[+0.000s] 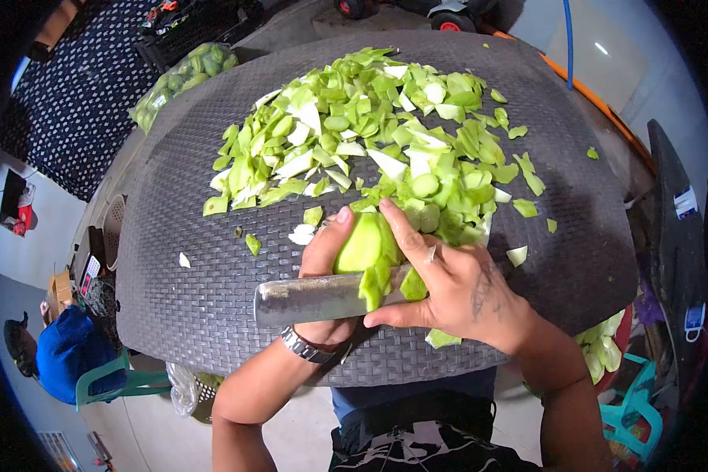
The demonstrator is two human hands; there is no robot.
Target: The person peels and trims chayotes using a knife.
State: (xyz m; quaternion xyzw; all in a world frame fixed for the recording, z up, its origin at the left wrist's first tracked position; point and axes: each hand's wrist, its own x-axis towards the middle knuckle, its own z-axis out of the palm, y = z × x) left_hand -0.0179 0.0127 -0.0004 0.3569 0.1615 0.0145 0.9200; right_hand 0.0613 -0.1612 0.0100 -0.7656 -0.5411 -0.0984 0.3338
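Note:
My left hand [322,271], with a metal watch on the wrist, is closed around a pale green, partly peeled fruit [359,242], perhaps a green mango. My right hand [460,295] grips a broad-bladed knife [307,300], whose handle is hidden in the palm. The blade points left across the near side of the fruit, and its index finger stretches along the fruit's right side. A strip of green peel [375,285] hangs over the blade. Just beyond both hands spreads a large heap of green and whitish peelings [346,126].
The dark woven-pattern table [181,259] carries scattered peel bits. A bag of green fruits [193,71] sits beyond its far left edge. A container of peeled fruits [603,350] and a teal stool [633,409] stand low right. At left, a person in blue [75,350] sits on a chair.

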